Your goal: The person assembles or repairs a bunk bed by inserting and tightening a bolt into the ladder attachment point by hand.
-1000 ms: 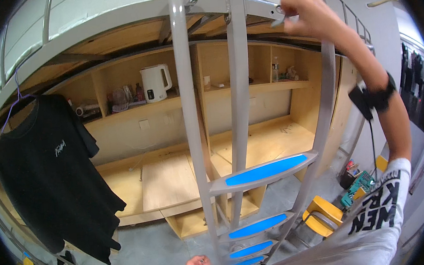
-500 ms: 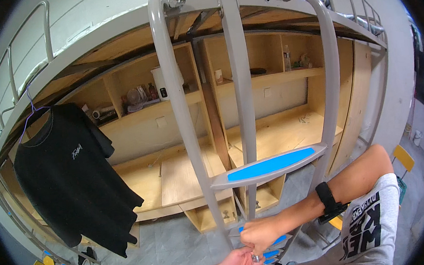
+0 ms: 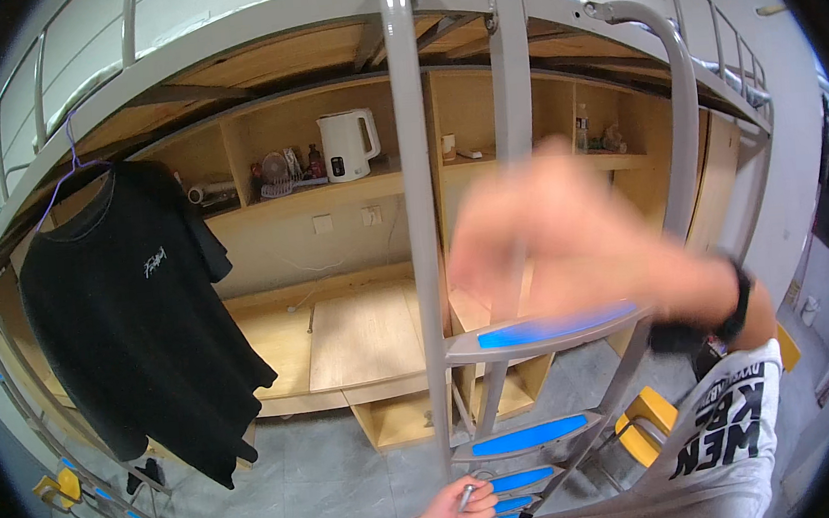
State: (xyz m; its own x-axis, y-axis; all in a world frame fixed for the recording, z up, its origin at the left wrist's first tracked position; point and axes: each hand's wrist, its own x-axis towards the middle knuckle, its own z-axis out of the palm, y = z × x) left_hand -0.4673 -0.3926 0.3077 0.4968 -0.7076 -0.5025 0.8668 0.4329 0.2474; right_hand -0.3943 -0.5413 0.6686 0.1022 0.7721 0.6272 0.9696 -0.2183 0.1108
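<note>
My left hand (image 3: 451, 517) is low in front of the grey metal ladder (image 3: 418, 210). Its fingers are closed on a small silvery metal rod (image 3: 466, 496), bolt-like in shape; the rest of it is hidden by the fingers. Raised in front of the ladder's upper part, my right hand (image 3: 539, 235) is smeared by motion, so its fingers and anything in them cannot be made out. Behind it lies the top blue-padded rung (image 3: 508, 337), partly covered by the hand and wrist. The ladder leans against the grey frame of a raised bed (image 3: 270, 35).
On the left a black T-shirt (image 3: 137, 320) hangs from a purple hanger (image 3: 74, 167). Under the bed are a wooden desk (image 3: 362, 336) and shelves holding a white kettle (image 3: 347, 145). A yellow chair (image 3: 647, 426) stands right of the ladder.
My hands have parted: the right has risen quickly from beside the left to the ladder's upper part. The left stays low with the metal rod. The view has shifted.
</note>
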